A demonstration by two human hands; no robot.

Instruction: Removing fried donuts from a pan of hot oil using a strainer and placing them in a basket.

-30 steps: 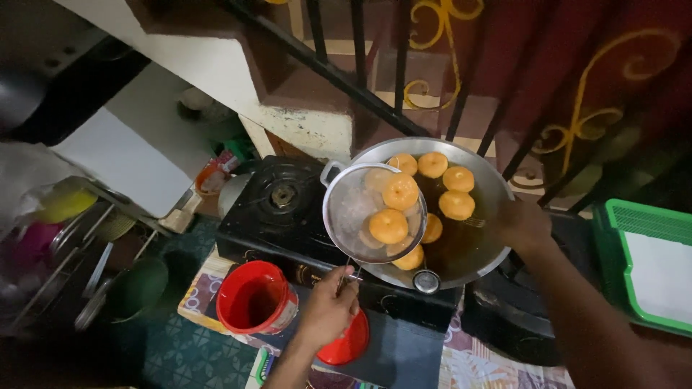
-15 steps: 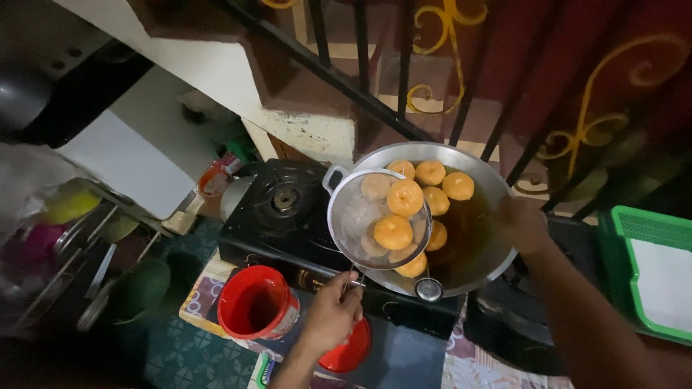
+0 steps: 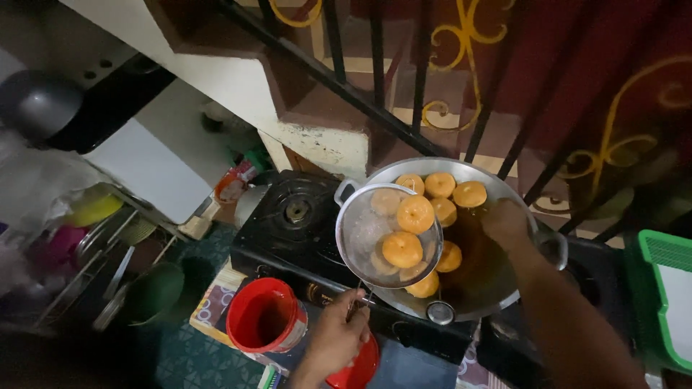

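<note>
Frying well on: wok (image 3: 497, 295) on black gas stove (image 3: 288, 230) full of golden-orange fried rounds (image 3: 441, 184). Wire skimmer (image 3: 364, 234) held over wok, carrying two rounds. Left hand (image 3: 335, 337) fingers closed round skimmer handle; right hand (image 3: 508, 223) at wok rim, grip unclear. Rest left in oil.

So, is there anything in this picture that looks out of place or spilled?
Nothing looks spilled or damaged. The left hand holds a mesh strainer with two orange fried pieces level above the wok; the right hand is at the wok. The red bucket stands upright.
</note>
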